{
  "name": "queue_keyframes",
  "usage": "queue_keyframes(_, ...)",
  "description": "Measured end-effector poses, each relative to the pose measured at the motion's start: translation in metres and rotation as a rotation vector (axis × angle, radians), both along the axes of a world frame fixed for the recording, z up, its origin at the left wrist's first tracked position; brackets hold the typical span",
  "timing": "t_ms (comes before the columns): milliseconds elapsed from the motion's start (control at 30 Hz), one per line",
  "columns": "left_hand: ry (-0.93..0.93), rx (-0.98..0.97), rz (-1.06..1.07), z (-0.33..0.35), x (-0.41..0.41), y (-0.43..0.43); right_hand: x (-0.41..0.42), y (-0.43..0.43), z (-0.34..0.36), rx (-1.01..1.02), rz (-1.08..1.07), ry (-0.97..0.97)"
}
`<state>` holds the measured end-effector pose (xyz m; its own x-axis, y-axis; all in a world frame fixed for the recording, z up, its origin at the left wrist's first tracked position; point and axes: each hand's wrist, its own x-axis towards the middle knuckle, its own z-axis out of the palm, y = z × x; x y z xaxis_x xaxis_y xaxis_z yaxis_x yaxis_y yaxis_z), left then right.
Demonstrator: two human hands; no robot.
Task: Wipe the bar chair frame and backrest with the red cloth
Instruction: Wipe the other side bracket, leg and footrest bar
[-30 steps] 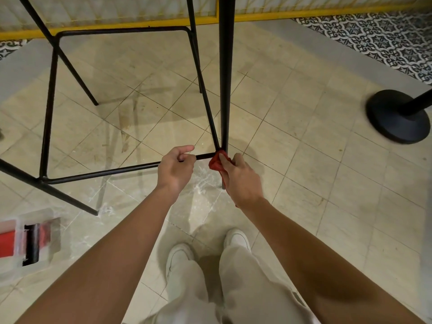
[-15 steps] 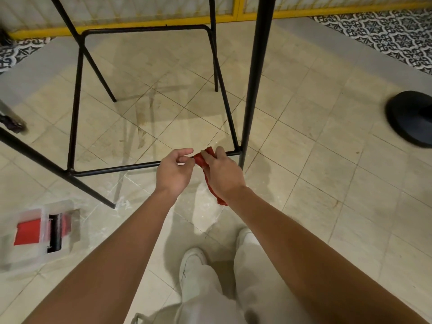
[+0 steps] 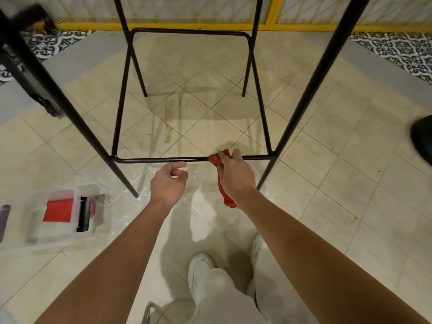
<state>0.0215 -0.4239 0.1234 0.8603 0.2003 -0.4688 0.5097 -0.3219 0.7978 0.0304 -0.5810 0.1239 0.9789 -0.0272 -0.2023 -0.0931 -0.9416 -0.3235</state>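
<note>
— Where is the red cloth [image 3: 215, 158] found?

— It is seen just right of the picture's centre, bunched against the near lower crossbar [image 3: 159, 159] of the bar chair frame [image 3: 121, 101], somewhat right of that bar's middle. A tail of it is left hanging below the wrist, above the tiled floor [image 3: 327, 183].

— By what is it held?

— It is gripped by the right hand [image 3: 236, 177]. The fingers [image 3: 236, 153] are curled over the cloth and the crossbar from above and drawn close together, so that the cloth is pressed onto the metal. How the thumb is placed cannot be told.

— And the left hand [image 3: 168, 183]?

— Nothing is held in it. Its fingers are loosely curled towards the palm, and a narrow gap is left between them and the thumb. The index finger [image 3: 181, 164] is stretched furthest, its tip placed just below the same crossbar, left of the cloth and apart from it. Whether the bar is touched there cannot be told.

— What else is shown?

— A clear box [image 3: 46, 237] with something red inside is set on the floor at the lower left, and white shoes [image 3: 201, 270] are seen at the bottom centre, between the forearms.
</note>
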Motion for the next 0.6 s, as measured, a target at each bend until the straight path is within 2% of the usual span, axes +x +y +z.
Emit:
queue_keyframes(233,0.033,-0.048,0.072,0.004,-0.001,0.029,0.005,0.043,-0.001,0.085,0.209,0.026)
queue_keyframes(433,0.186,-0.285,0.15,0.013,-0.008,0.051,-0.005,0.081,0.007,0.236,0.339,-0.035)
queue_keyframes(600,0.18,-0.405,0.185,0.017,-0.016,0.078,-0.006,0.107,0.016,0.282,0.388,0.037)
